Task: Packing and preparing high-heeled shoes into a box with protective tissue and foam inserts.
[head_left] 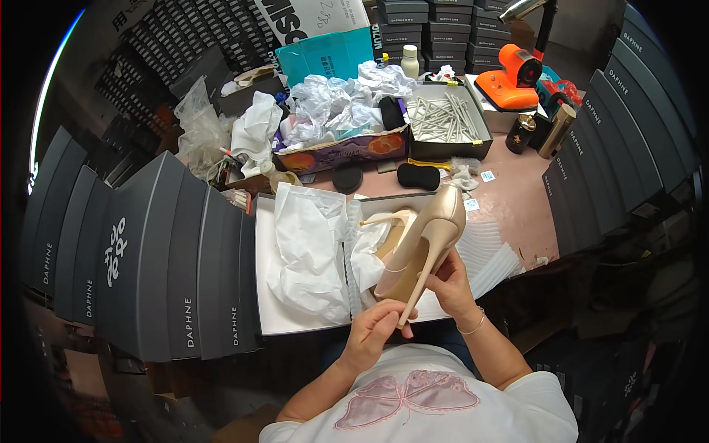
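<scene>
A pale gold high-heeled shoe [443, 214] is held up over an opened shoebox [295, 325], its toe away from me and its long heel toward me. My left hand [375, 328] is closed at the shoe's heel end, near the heel tip. My right hand [448, 284] grips the shoe's right side; part of its fingers is hidden behind it. A second pale high-heeled shoe [402, 221] lies in the box, partly wrapped in white tissue. Crumpled white tissue paper [310, 251] fills the box's left part.
Stacked dark shoeboxes [148, 258] stand at the left, with more boxes [591, 162] at the right. Behind are a carton of crumpled paper [347, 151], a box of white sticks [447, 118], an orange device [509, 81], a black sponge [419, 176] and foam sheets [480, 258].
</scene>
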Available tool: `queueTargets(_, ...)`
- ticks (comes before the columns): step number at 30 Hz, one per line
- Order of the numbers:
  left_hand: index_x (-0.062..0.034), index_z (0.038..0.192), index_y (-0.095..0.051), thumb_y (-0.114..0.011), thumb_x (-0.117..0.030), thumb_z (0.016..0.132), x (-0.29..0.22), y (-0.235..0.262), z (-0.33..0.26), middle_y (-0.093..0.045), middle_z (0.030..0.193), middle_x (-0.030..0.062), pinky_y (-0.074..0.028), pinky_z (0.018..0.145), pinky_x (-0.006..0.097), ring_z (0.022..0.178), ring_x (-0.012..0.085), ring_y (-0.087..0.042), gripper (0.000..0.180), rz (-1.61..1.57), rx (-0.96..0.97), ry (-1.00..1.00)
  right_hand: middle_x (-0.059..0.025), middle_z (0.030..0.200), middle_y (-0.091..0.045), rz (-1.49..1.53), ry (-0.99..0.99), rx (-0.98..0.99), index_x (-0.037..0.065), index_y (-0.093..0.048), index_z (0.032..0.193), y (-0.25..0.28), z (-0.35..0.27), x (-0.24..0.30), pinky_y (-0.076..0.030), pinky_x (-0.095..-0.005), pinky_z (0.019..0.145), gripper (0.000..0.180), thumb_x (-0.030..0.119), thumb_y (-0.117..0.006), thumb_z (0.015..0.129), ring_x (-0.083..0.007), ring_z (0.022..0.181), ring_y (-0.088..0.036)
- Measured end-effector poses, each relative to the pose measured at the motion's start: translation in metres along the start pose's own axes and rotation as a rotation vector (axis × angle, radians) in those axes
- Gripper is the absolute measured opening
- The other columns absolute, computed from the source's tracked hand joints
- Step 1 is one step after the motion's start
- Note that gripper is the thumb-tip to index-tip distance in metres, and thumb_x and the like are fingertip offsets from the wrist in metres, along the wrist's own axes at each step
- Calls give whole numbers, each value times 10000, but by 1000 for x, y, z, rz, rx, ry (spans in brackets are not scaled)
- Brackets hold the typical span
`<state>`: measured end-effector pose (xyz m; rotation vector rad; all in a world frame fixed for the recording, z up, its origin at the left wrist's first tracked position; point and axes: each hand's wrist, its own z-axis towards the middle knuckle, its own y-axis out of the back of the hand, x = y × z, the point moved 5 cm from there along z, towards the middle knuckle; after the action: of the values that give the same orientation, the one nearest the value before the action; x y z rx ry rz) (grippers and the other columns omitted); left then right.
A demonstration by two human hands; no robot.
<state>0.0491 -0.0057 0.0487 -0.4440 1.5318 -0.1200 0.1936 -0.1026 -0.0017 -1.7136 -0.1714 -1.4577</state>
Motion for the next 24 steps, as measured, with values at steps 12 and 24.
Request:
queueTargets(12,50,1290,-517,-439,-135,1008,11,-19,-6,-588,912,53,-478,721,226,733,99,-568,347,-128,107,224,-17,1049,-592,-46,92,-126,76,-500,1141,24,-6,11,-498,-283,873,448,-70,-700,769,-118,973,-594)
queueTargets(24,63,1241,-564,-472,-124,992,20,-19,-7,-604,835,61,-485,644,232,652,103,-559,325,-189,35,274,-31,1053,-594,-77,75,-145,64,-498,1175,30,-13,6,-502,-289,871,474,-79,-692,767,-128,977,-599)
